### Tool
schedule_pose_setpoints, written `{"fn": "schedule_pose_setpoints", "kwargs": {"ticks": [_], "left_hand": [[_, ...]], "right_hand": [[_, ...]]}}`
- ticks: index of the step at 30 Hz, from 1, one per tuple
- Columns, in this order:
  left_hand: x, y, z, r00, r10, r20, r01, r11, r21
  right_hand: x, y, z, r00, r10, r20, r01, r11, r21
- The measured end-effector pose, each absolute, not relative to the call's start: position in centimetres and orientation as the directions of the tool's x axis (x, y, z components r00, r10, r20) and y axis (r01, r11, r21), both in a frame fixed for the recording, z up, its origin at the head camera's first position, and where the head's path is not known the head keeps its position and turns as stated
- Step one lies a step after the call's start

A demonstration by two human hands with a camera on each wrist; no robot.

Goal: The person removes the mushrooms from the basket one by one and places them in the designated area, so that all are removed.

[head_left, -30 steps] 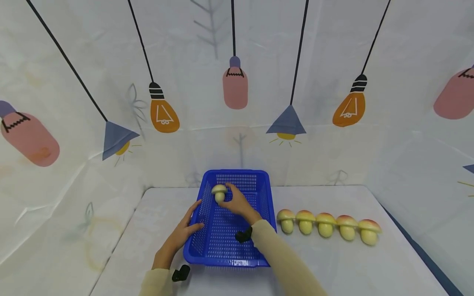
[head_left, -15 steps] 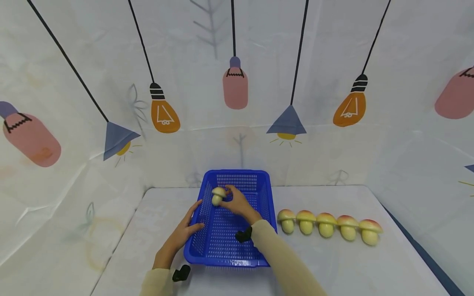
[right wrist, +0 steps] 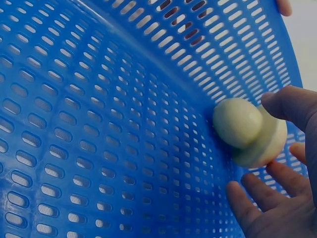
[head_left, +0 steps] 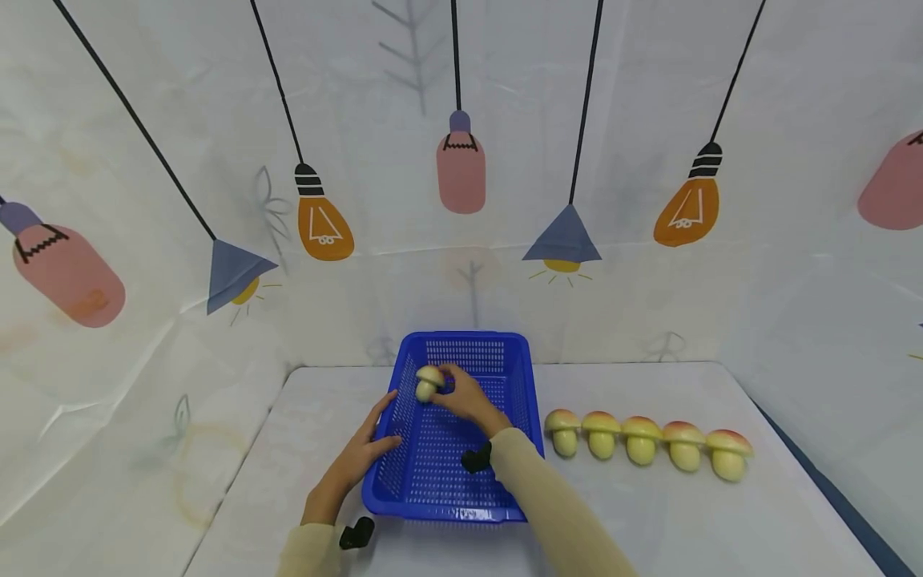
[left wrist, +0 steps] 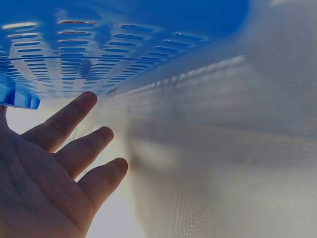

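In the head view a pale mushroom [head_left: 427,390] with a greenish-cream cap leans in the far left part of a blue plastic basket [head_left: 453,513]. My right hand [head_left: 465,397] reaches into the basket and pinches this mushroom loosely; the right wrist view has the thumb [right wrist: 285,103] on one side of its cap and fingertips on the other. On the basket's left rim rests my left hand [head_left: 353,457], thumb over the edge. Several of its fingers [left wrist: 84,151] show straight and spread outside the wall in the left wrist view.
Several more mushrooms [head_left: 642,442] with yellow-red caps lie in a slanting row right of the basket. They are on a white table [head_left: 649,529]. A white sheet [head_left: 404,296] printed with hanging lamps rises behind the table.
The mushroom in my right hand has come slightly down and tilted against the basket's left side. My left hand keeps its place on the rim. The head view has shifted a little.
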State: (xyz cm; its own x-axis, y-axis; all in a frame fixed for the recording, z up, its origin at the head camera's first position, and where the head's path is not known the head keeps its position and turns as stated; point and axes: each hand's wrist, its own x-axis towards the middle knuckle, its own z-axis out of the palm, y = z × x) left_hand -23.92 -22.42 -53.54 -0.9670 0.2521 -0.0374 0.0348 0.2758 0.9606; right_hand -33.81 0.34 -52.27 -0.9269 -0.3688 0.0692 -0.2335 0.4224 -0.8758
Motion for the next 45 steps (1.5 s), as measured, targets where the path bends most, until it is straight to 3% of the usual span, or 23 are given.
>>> {"fn": "schedule_pose_setpoints", "kwargs": {"ticks": [13,25,45], "left_hand": [[-23.8,-22.2,-53.5,-0.965,0.257,-0.045,0.035,0.298,0.954],[-23.9,-22.4,-53.6,-0.965,0.263,-0.025,0.052,0.282,0.958],[-23.7,-22.4,-53.3,-0.972,0.233,-0.033,0.038,0.295,0.955]], "right_hand": [[-33.4,0.4,-51.8,-0.910,-0.411,0.051,-0.262,0.476,-0.839],[-32.8,-0.7,-52.2,-0.837,-0.547,0.006,-0.348,0.524,-0.777],[-32.2,-0.8,-52.3,-0.867,-0.497,-0.015,-0.272,0.500,-0.822]]}}
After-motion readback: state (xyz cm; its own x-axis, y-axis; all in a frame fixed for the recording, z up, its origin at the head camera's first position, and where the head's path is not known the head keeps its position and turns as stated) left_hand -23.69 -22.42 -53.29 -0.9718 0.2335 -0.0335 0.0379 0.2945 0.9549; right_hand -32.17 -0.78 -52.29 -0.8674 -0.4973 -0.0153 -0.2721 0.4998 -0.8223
